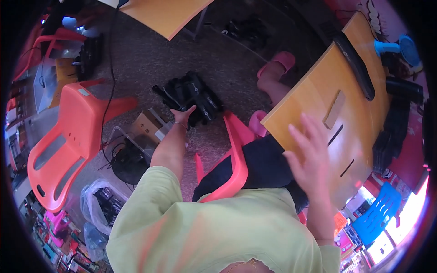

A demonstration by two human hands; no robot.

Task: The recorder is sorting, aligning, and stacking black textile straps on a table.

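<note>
My left hand (183, 115) reaches down to a pile of black elongated objects (193, 93) on the floor. Its thumb and a finger are spread apart at the near edge of the pile; the other fingers are partly hidden. The exact kind of these black pieces is unclear. Over the near edge of the wooden table (302, 98), my right hand (310, 157) is raised with its fingers apart and nothing in it. Beyond it on the tabletop lie a flat brownish strip (334, 109), two thin black strips (335, 135) and a long black curved piece (355, 66).
A red plastic chair (79, 118) stands at left, near an open cardboard box (148, 125) and a clear bag (93, 200) of black pieces. A blue fan (407, 50) and stacked black pieces (391, 132) line the table's far side. A dark cable (112, 68) hangs at left.
</note>
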